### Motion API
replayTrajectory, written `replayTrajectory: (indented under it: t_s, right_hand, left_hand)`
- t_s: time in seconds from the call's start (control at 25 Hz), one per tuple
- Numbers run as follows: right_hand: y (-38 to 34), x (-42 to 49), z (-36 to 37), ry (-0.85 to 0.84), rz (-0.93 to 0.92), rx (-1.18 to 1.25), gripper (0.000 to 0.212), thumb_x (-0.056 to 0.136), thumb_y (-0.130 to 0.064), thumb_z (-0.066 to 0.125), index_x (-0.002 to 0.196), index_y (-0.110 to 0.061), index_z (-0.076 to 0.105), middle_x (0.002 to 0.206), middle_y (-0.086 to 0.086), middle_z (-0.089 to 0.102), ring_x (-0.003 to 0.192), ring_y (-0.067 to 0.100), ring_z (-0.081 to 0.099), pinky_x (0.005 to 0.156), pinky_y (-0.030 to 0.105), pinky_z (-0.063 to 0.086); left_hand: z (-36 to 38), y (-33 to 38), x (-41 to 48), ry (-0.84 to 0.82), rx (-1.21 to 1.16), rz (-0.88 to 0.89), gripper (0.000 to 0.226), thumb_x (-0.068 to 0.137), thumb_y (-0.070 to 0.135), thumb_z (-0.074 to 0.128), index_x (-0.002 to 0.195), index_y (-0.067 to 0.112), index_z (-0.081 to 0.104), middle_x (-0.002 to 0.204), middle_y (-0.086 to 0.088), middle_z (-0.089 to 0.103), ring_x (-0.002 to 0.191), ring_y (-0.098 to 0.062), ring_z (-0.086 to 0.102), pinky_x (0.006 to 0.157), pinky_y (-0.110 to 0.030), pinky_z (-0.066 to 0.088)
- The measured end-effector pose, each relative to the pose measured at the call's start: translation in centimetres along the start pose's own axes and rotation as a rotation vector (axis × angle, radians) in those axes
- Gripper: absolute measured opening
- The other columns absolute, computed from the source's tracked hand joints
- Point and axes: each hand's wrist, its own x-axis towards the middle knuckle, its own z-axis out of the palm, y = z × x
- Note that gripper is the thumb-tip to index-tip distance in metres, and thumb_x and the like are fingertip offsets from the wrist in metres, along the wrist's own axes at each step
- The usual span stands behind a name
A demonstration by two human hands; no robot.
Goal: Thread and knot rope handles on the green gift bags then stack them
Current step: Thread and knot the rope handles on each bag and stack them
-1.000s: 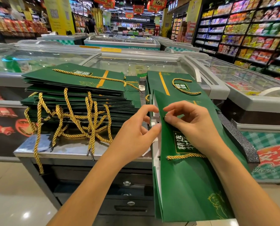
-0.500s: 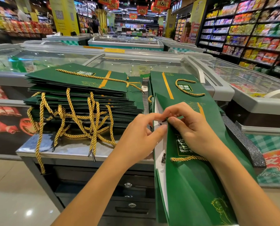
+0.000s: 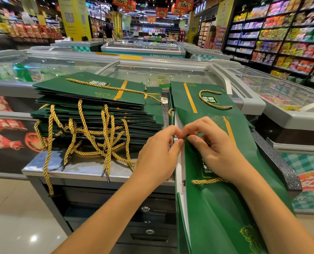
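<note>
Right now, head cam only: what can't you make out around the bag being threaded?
Head view:
- Rope end and hole: hidden where the left hand and right hand pinch the gift bag edge.
- Rope handle: one end runs under the right wrist.
- Label: mostly covered by the right hand.
- Bag bottom: cut off by the lower frame edge.
- Bag count in the tall stack: edges too thin to count.

Gift bag label [image 3: 211, 99] reads 精选 (inverted); red banner [image 3: 184, 4] perhaps 大开业.
</note>
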Motion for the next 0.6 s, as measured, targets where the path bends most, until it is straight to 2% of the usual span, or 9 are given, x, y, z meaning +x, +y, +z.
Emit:
replayTrajectory:
  t_s: [0.08, 0.16, 0.28, 0.4, 0.52, 0.6]
  right_hand:
    - [-0.3, -0.1, 0.1, 0.026, -0.031, -0.045, 0.028, 0.099, 0.001, 0.057, 0.104, -0.025, 0.067, 0.103, -0.004, 0.054, 0.091, 0.018, 0.058, 0.071, 0.021, 0.043]
    - [-0.6, -0.1, 0.3, 0.069, -0.071, -0.098, 0.028, 0.097, 0.001, 0.057, 0.103, -0.025, 0.065, 0.102, -0.003, 0.054, 0.085, 0.023, 0.057, 0.070, 0.031, 0.045]
    - [-0.9, -0.2, 0.4, 0.105, -0.117, -0.178, 0.027, 0.095, 0.002, 0.058, 0.105, -0.022, 0.065, 0.102, -0.003, 0.052, 0.083, 0.017, 0.055, 0.066, 0.028, 0.045]
    - [-1.1, -0.5, 0.4, 0.098, -0.128, -0.302, 0.026, 0.096, -0.002, 0.058, 0.110, -0.023, 0.065, 0.105, -0.007, 0.049, 0.073, 0.015, 0.052, 0.064, 0.028, 0.044]
    - [-1.3, -0.6, 0.5, 0.078, -0.155, -0.457, 0.027, 0.096, -0.011, 0.055, 0.116, -0.026, 0.064, 0.109, -0.007, 0.051, 0.074, 0.010, 0.049, 0.065, 0.031, 0.046]
    - [-1.4, -0.5, 0.5, 0.015, -0.139, -0.512, 0.031, 0.096, -0.014, 0.053, 0.120, -0.031, 0.063, 0.112, -0.010, 0.053, 0.079, 0.008, 0.050, 0.066, 0.032, 0.048]
  left_hand:
    - [-0.3, 0.1, 0.0, 0.027, -0.037, -0.004, 0.009, 0.102, 0.024, 0.052, 0.098, 0.027, 0.058, 0.073, 0.002, 0.057, 0.054, -0.011, 0.047, 0.057, -0.035, 0.044]
    - [-0.8, 0.1, -0.2, 0.026, -0.150, -0.049, 0.012, 0.103, 0.020, 0.048, 0.094, 0.025, 0.055, 0.073, -0.005, 0.063, 0.057, -0.018, 0.057, 0.063, -0.046, 0.053]
    - [-1.4, 0.2, -0.6, -0.032, -0.370, -0.119, 0.015, 0.105, 0.015, 0.042, 0.094, 0.019, 0.051, 0.080, -0.018, 0.067, 0.063, -0.028, 0.066, 0.066, -0.057, 0.058]
    - [-1.7, 0.3, -0.6, -0.031, -0.503, -0.177, 0.013, 0.106, 0.011, 0.040, 0.096, 0.013, 0.049, 0.090, -0.030, 0.066, 0.063, -0.032, 0.064, 0.062, -0.053, 0.060]
    - [-1.8, 0.3, -0.5, -0.024, -0.565, -0.226, 0.012, 0.107, 0.012, 0.037, 0.099, 0.010, 0.045, 0.092, -0.033, 0.067, 0.063, -0.033, 0.064, 0.056, -0.042, 0.057]
    - [-1.9, 0.2, -0.4, -0.032, -0.575, -0.262, 0.012, 0.107, 0.013, 0.034, 0.100, 0.010, 0.043, 0.091, -0.036, 0.065, 0.061, -0.034, 0.064, 0.056, -0.042, 0.057]
